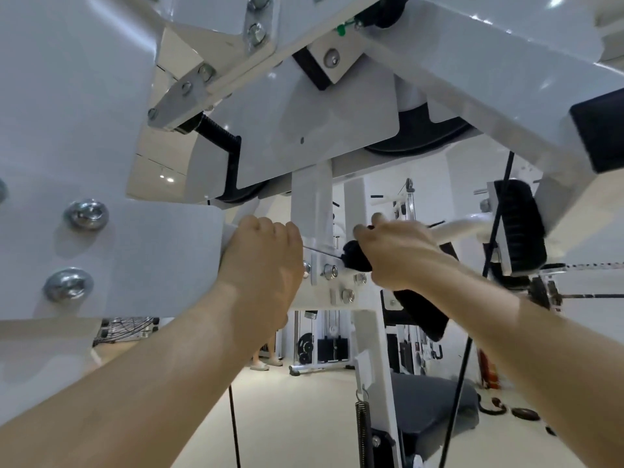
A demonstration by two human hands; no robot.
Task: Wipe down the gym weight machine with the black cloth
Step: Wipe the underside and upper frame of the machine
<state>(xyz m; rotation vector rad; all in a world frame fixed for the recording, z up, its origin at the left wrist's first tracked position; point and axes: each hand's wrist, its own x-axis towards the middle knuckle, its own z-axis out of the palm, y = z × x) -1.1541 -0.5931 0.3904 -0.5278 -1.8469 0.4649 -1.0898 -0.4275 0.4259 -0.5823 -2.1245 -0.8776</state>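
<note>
Gym behind; right hand (398,251) hides black cloth (418,312).

Pale beige gym floor (304,417) spreads out below, smooth and matte. On it, a grey padded seat (435,410) sits low at the right, with dark weight plates (521,413) lying flat just beyond. Farther back stands a white weight machine base (320,364), and near it a person's feet in pale slippers (265,364) are planted on the floor
</note>
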